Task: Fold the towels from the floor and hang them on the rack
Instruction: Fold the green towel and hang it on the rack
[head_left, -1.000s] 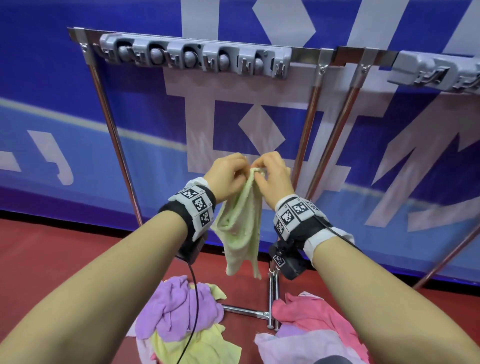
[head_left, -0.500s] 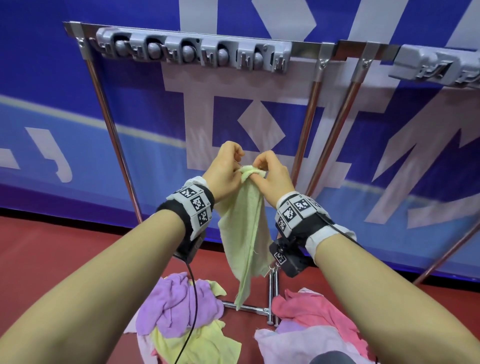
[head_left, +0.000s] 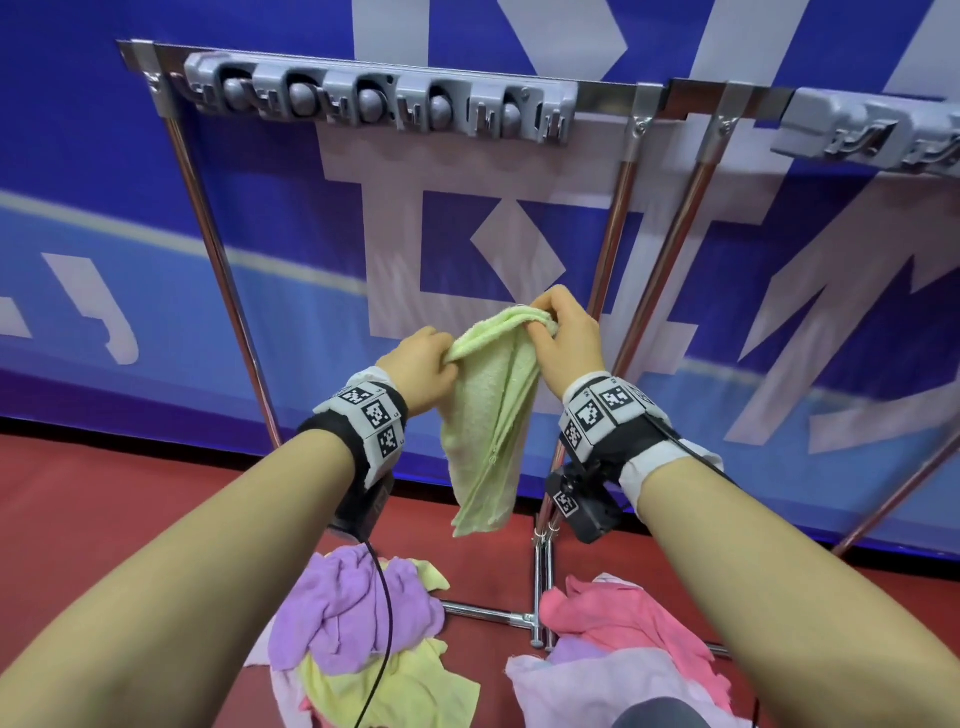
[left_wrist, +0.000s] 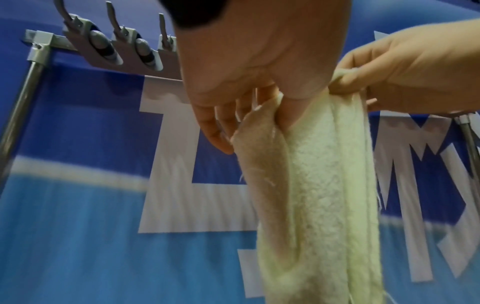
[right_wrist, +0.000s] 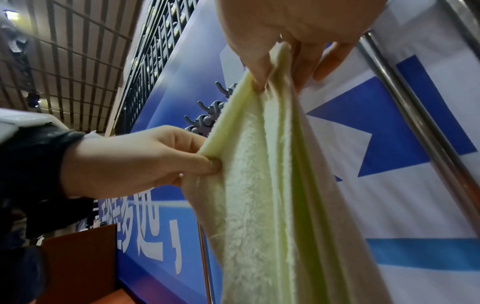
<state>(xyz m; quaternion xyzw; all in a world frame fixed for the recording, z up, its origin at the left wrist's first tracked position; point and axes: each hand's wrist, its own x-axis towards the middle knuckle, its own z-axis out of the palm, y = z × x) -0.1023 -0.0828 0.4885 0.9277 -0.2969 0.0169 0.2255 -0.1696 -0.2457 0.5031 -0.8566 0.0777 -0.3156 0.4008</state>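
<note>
- Both hands pinch the green towel's (head_left: 488, 410) top edge — left hand (head_left: 418, 366) at 8 o'clock of right hand (head_left: 566, 338).
- Only the head view shows floor towels (head_left: 358, 613) — rack (head_left: 379, 104) at 12 o'clock.

The head view is bright and evenly lit, with faint shadows only; the rack (head_left: 379, 106) bows at the upper edge from wide-angle distortion, and the banner (head_left: 779, 312) smears at right; both wrist views are softer, the left one motion-blurred across its lower half; the right one dims toward its left edge.
</note>
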